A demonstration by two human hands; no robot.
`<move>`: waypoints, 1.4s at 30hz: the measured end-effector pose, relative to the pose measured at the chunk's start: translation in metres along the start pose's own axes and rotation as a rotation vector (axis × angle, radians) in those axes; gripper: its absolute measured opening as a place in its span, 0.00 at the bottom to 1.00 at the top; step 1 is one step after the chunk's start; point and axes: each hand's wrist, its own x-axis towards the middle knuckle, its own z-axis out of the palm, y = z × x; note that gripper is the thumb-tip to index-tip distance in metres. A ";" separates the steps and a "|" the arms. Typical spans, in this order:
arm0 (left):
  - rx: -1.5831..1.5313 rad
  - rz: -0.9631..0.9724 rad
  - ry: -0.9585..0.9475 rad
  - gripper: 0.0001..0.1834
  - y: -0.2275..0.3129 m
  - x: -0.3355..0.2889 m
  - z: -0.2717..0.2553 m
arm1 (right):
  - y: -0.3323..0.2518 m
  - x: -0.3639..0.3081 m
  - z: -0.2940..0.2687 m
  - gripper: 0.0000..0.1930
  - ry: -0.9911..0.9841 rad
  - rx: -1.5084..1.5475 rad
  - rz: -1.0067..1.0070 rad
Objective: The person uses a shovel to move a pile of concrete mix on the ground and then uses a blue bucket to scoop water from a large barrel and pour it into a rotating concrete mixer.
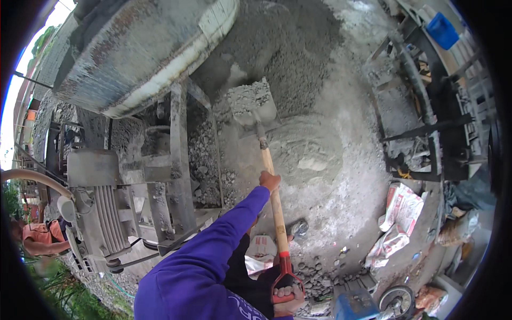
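Both of my hands are on a shovel [274,208] with a wooden shaft and a red D-shaped handle. My left hand [270,181], at the end of a purple sleeve, is closed around the middle of the shaft. Lower down, my right hand [288,300] grips the red handle with its fingers wrapped over the crossbar. The shovel blade carries a heap of grey wet concrete mix [250,98]. It lies in front of a large dark grey mound of the same mix [298,58]; whether the blade touches the ground I cannot tell.
A tilted mixer drum [149,53] and its metal frame [181,160] with a motor [104,213] stand at the left. Another person [45,234] is at the far left. On the right are a metal rack [434,128] and crumpled white sacks [397,218]. A wheel [397,301] lies lower right.
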 end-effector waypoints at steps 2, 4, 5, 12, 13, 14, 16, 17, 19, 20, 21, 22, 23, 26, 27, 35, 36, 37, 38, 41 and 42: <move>-0.041 0.075 -0.059 0.21 0.068 -0.052 0.014 | -0.025 -0.013 -0.018 0.15 -0.042 0.073 0.047; -0.111 0.220 -0.143 0.20 0.140 -0.089 0.014 | -0.059 0.001 -0.079 0.16 -0.077 0.727 0.973; -0.148 0.315 -0.182 0.18 0.176 -0.096 0.006 | -0.066 0.011 -0.084 0.16 -0.114 0.689 0.983; -0.705 0.709 -0.613 0.06 0.413 -0.197 -0.098 | -0.038 -0.153 0.254 0.06 -0.364 -0.041 -0.613; -0.796 0.785 -0.694 0.06 0.441 -0.211 -0.110 | -0.039 -0.162 0.265 0.07 -0.393 -0.044 -0.662; -0.786 0.781 -0.685 0.08 0.467 -0.231 -0.132 | -0.040 -0.161 0.277 0.06 -0.450 -0.055 -0.712; -0.765 0.790 -0.671 0.10 0.510 -0.266 -0.191 | -0.042 -0.155 0.304 0.07 -0.535 -0.176 -0.819; -0.753 0.798 -0.669 0.10 0.524 -0.271 -0.219 | -0.042 -0.154 0.319 0.08 -0.558 -0.287 -0.878; -0.834 0.796 -0.623 0.12 0.537 -0.270 -0.265 | -0.040 -0.167 0.361 0.07 -0.583 -0.442 -0.966; -0.877 0.838 -0.593 0.13 0.538 -0.256 -0.279 | -0.036 -0.165 0.377 0.07 -0.610 -0.497 -1.077; -0.922 0.877 -0.557 0.14 0.533 -0.231 -0.293 | -0.029 -0.157 0.384 0.05 -0.583 -0.601 -1.014; -0.899 0.871 -0.487 0.15 0.523 -0.208 -0.307 | -0.022 -0.142 0.389 0.07 -0.615 -0.709 -1.179; -0.881 0.864 -0.412 0.17 0.515 -0.195 -0.317 | -0.020 -0.129 0.383 0.09 -0.715 -0.827 -1.315; -0.757 0.697 -0.314 0.18 0.488 -0.205 -0.318 | -0.017 -0.120 0.349 0.11 -0.775 -0.899 -1.445; -0.746 0.683 -0.300 0.18 0.480 -0.209 -0.312 | -0.021 -0.116 0.336 0.11 -0.737 -0.890 -1.364; -0.851 0.652 -0.680 0.10 0.358 -0.244 -0.151 | -0.060 -0.086 0.161 0.07 -0.592 -0.398 -0.582; -0.861 0.570 -0.716 0.11 0.327 -0.251 -0.114 | -0.071 -0.083 0.129 0.06 -0.563 -0.223 -0.552; -0.834 0.510 -0.681 0.10 0.290 -0.251 -0.081 | -0.083 -0.085 0.097 0.05 -0.493 -0.152 -0.495; -0.803 0.459 -0.652 0.09 0.253 -0.251 -0.051 | -0.097 -0.085 0.063 0.04 -0.364 -0.156 -0.438; -0.713 0.211 -0.553 0.10 0.123 -0.248 0.030 | -0.124 -0.117 -0.007 0.11 0.007 -0.414 -0.482; -0.661 0.103 -0.489 0.10 0.078 -0.246 0.056 | -0.128 -0.123 -0.035 0.13 0.043 -0.512 -0.519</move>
